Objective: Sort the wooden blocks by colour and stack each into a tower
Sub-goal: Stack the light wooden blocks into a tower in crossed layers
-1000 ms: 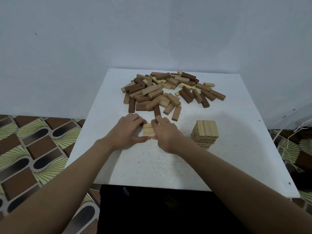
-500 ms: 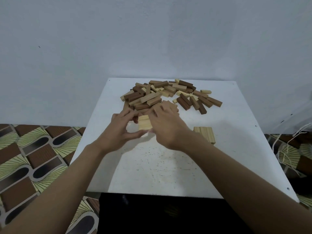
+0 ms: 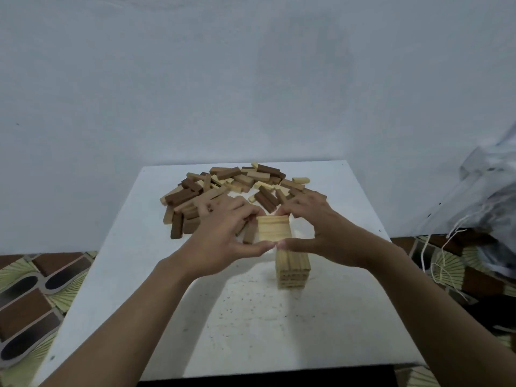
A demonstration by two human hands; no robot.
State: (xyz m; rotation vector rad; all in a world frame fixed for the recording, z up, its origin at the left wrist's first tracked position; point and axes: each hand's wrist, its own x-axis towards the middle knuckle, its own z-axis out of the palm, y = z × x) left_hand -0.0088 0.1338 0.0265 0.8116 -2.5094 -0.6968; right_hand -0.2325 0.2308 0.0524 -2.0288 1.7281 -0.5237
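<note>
Pale blocks (image 3: 273,229), a flat row side by side, sit between your two hands just above the pale tower (image 3: 293,270); can't tell if they touch its top. Your left hand (image 3: 220,236) pinches the row's left side, thumb on the near edge, fingers curled over the far edge. Your right hand (image 3: 321,233) pinches the right side the same way. Tower stands on the worktop (image 3: 251,331), right of centre. Mixed pile (image 3: 223,185) of dark, mid-brown and pale blocks lies at the far end, behind your hands.
</note>
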